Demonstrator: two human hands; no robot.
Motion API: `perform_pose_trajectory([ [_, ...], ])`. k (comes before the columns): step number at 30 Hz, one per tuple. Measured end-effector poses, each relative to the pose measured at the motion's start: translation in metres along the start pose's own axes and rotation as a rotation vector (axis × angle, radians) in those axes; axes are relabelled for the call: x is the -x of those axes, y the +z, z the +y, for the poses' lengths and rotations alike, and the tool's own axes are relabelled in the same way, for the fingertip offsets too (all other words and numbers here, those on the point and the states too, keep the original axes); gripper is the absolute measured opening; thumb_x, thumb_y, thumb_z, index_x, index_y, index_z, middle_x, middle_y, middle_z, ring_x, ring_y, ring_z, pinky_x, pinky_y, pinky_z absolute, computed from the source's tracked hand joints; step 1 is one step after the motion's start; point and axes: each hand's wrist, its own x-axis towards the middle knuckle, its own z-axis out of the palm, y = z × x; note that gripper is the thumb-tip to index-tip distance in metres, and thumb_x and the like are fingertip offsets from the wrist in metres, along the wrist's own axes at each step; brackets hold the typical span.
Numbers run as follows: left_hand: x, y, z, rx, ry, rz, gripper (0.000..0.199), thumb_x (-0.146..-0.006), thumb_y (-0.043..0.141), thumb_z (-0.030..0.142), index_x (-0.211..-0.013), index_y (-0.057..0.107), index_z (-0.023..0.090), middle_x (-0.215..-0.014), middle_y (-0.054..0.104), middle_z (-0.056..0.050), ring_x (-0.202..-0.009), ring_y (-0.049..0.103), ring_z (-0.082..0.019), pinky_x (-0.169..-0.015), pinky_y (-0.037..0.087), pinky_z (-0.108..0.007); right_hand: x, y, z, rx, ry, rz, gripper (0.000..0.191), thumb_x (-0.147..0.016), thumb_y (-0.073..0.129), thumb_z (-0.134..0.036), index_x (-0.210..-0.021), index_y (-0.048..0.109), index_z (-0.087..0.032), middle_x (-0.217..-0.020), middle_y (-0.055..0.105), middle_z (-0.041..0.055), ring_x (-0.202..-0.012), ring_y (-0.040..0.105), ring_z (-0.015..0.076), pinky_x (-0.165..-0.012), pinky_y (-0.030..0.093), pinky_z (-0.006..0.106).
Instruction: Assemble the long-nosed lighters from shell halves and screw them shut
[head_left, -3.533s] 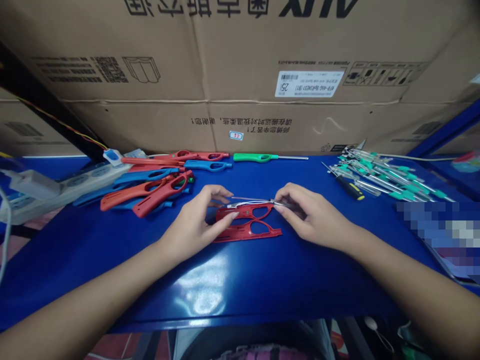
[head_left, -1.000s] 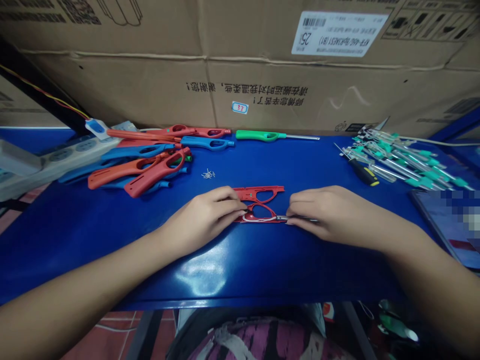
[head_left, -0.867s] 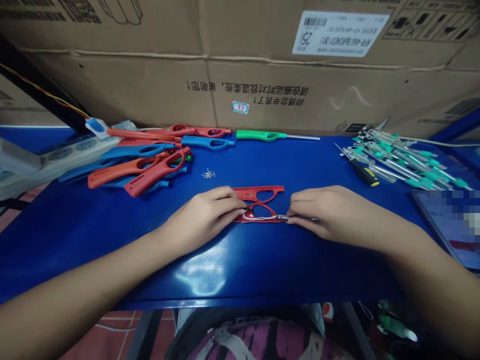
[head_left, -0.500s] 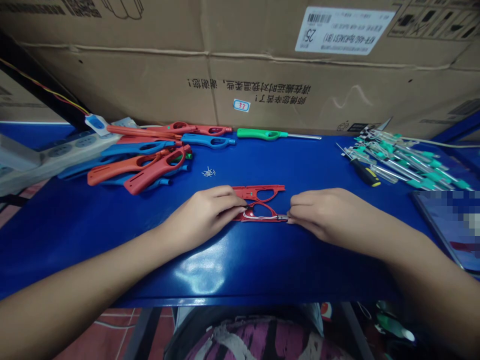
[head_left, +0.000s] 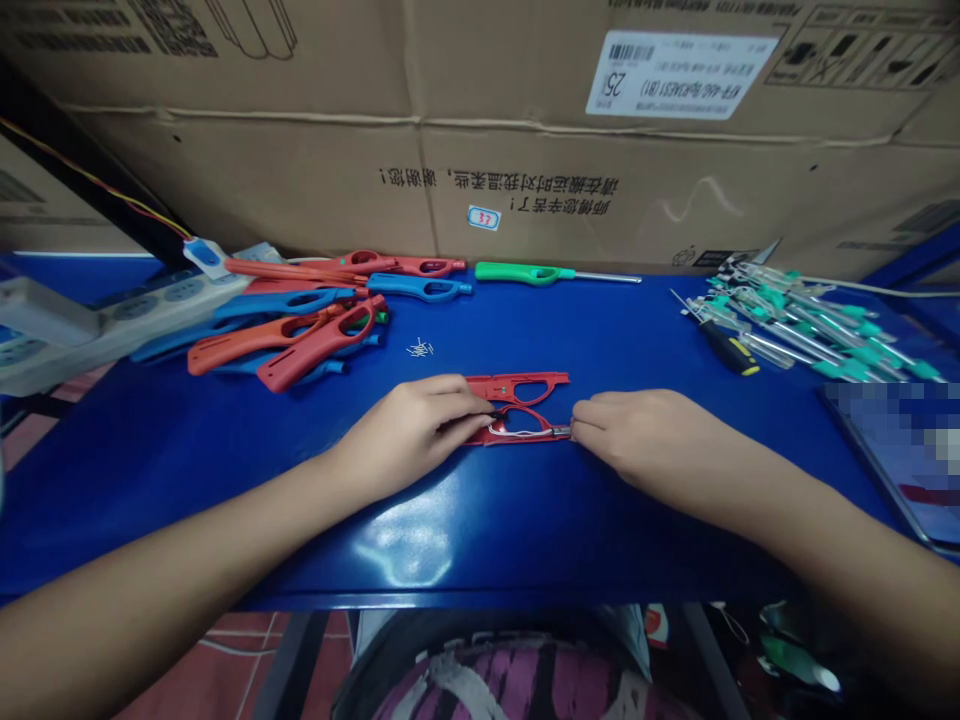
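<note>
Two red lighter casing halves lie side by side on the blue tabletop. My left hand (head_left: 420,430) is closed on the handle part of the nearer casing half (head_left: 517,438), where white wires (head_left: 521,433) run past its trigger loop. A small dark part shows at my left fingertips. My right hand (head_left: 637,430) pinches the metal tube (head_left: 561,433) at the right end of that half; most of the tube is hidden by the fingers. The farther casing half (head_left: 551,379) lies just behind, its left end partly covered by my left hand.
Red, orange and blue lighter casings (head_left: 315,345) are heaped at the left beside a power strip (head_left: 150,300). Small screws (head_left: 420,348) lie behind my left hand. A green lighter (head_left: 517,272) rests by the cardboard box (head_left: 300,180). A screwdriver (head_left: 724,345) and lighter innards (head_left: 810,320) are at right.
My right hand has shifted slightly left and turned a little at the tube's end. My left hand keeps its hold. The camera view has moved slightly.
</note>
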Motion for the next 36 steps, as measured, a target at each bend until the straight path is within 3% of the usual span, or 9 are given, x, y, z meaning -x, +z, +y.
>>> perform_pose_trajectory([
  [4, 0.000, 0.001, 0.002, 0.004, -0.020, 0.013, 0.018, -0.098, 0.059, 0.020, -0.107, 0.074, 0.015, -0.097, 0.073, -0.007, -0.087, 0.070, -0.017, -0.077, 0.057, -0.028, 0.003, 0.004, 0.004, -0.027, 0.027, -0.009, 0.019, -0.084, 0.059, 0.001, -0.088, 0.067, -0.015, -0.083, 0.066, 0.0058, -0.072, 0.063, 0.0207, -0.059, 0.042, 0.031],
  [6, 0.000, 0.001, 0.003, 0.007, -0.024, 0.030, 0.018, -0.098, 0.060, 0.019, -0.106, 0.075, 0.015, -0.096, 0.074, -0.007, -0.086, 0.070, -0.017, -0.076, 0.056, -0.027, 0.004, 0.003, 0.007, -0.099, 0.087, 0.002, 0.012, -0.090, 0.057, -0.008, -0.089, 0.067, -0.015, -0.085, 0.065, 0.0062, -0.070, 0.062, 0.0192, -0.060, 0.043, 0.031],
  [10, -0.001, 0.002, 0.004, 0.034, -0.027, 0.054, 0.016, -0.096, 0.061, 0.018, -0.105, 0.075, 0.016, -0.096, 0.074, -0.006, -0.085, 0.071, -0.016, -0.076, 0.056, -0.026, -0.002, -0.001, 0.001, -0.298, 0.220, 0.112, 0.020, -0.097, 0.057, -0.030, -0.107, 0.066, -0.016, -0.108, 0.064, 0.0095, -0.077, 0.063, 0.0180, -0.063, 0.046, 0.031],
  [13, -0.001, 0.003, 0.005, 0.040, -0.022, 0.066, 0.015, -0.096, 0.062, 0.018, -0.104, 0.075, 0.017, -0.095, 0.074, -0.005, -0.084, 0.071, -0.015, -0.076, 0.056, -0.025, -0.015, 0.004, -0.008, -0.398, 0.217, 0.169, 0.026, -0.095, 0.060, -0.037, -0.112, 0.063, -0.018, -0.119, 0.060, 0.0094, -0.079, 0.062, 0.0170, -0.063, 0.046, 0.030],
  [20, -0.001, 0.005, 0.008, 0.038, -0.003, 0.094, 0.014, -0.096, 0.062, 0.017, -0.104, 0.073, 0.016, -0.096, 0.073, -0.005, -0.085, 0.070, -0.014, -0.077, 0.055, -0.024, -0.027, 0.025, -0.014, -0.598, 0.276, 0.203, 0.009, -0.096, 0.058, -0.026, -0.101, 0.064, -0.021, -0.107, 0.063, 0.0032, -0.087, 0.062, 0.0164, -0.073, 0.045, 0.029],
  [27, 0.000, 0.005, 0.008, 0.026, -0.017, 0.077, 0.014, -0.096, 0.062, 0.018, -0.104, 0.073, 0.016, -0.096, 0.072, -0.005, -0.086, 0.069, -0.015, -0.076, 0.055, -0.026, -0.026, 0.024, -0.013, -0.700, 0.304, 0.197, 0.004, -0.094, 0.061, -0.022, -0.097, 0.063, -0.022, -0.105, 0.065, 0.0015, -0.090, 0.060, 0.0158, -0.079, 0.043, 0.030],
  [33, 0.001, 0.006, 0.008, 0.035, -0.014, 0.064, 0.014, -0.097, 0.061, 0.020, -0.104, 0.073, 0.016, -0.098, 0.071, -0.006, -0.088, 0.069, -0.016, -0.079, 0.056, -0.028, -0.027, 0.025, -0.013, -0.711, 0.307, 0.216, 0.009, -0.093, 0.064, -0.030, -0.094, 0.061, -0.022, -0.101, 0.064, 0.0007, -0.086, 0.059, 0.0145, -0.072, 0.041, 0.027],
  [36, 0.000, 0.006, 0.009, 0.041, -0.025, 0.054, 0.014, -0.097, 0.060, 0.020, -0.103, 0.072, 0.016, -0.097, 0.071, -0.006, -0.088, 0.069, -0.016, -0.079, 0.056, -0.028, -0.027, 0.030, -0.014, -0.562, 0.266, 0.250, 0.021, -0.096, 0.062, -0.042, -0.093, 0.060, -0.021, -0.098, 0.064, 0.0020, -0.080, 0.060, 0.0146, -0.066, 0.040, 0.027],
])
